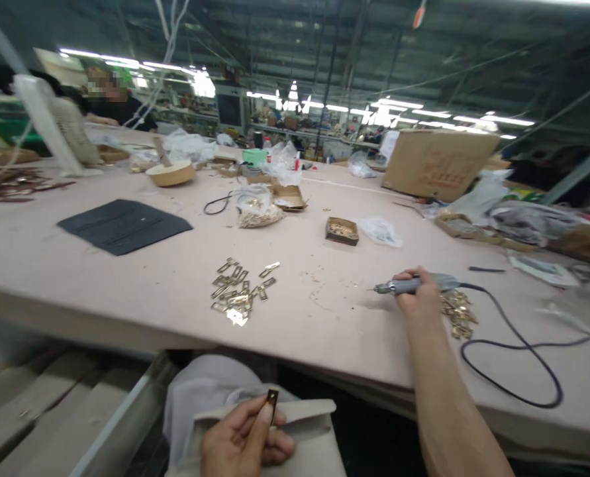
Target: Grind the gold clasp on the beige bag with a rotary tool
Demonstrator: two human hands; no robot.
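My left hand [245,440] is low over my lap, fingers pinched on a small brass metal piece [272,399] held upright. My right hand [418,295] rests on the pink table [140,291], wrapped round a grey pen-shaped rotary tool [404,286] whose tip points left. The tool's black cord [513,348] loops off to the right. A pile of several brass pieces [240,288] lies on the table to the left. Another heap of brass pieces [457,313] lies just right of my right hand.
A black mat [123,225] lies at the left. A small box of parts [342,230], plastic bags [257,207], a round bowl [171,173] and a cardboard box [438,162] stand farther back. Another person sits at the far left [116,99].
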